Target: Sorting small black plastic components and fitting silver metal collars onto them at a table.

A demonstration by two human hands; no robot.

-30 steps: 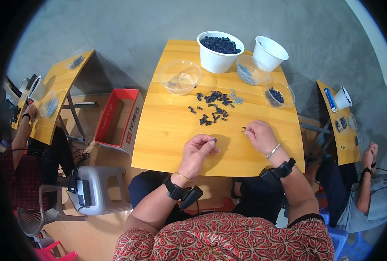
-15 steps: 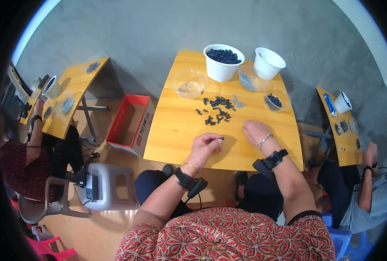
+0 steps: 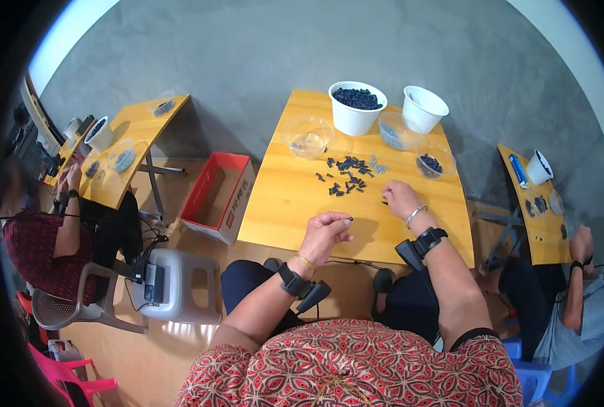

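Over the near part of the wooden table, my left hand pinches a small black plastic piece between thumb and fingertips. To its right, my right hand is closed near the tabletop with its fingers pointing down. A small dark piece shows at its fingertips. Just beyond both hands lie several loose black plastic pieces, with small grey pieces beside them. The details of the held pieces are too small to make out.
At the back stand a white tub full of black pieces and another white tub. Clear bowls stand around the pile. A red-edged box is on the floor to the left. People work at tables on both sides.
The view has shifted, so the table appears farther right. A dark piece now shows at my right fingertips. My left hand still pinches its black piece.
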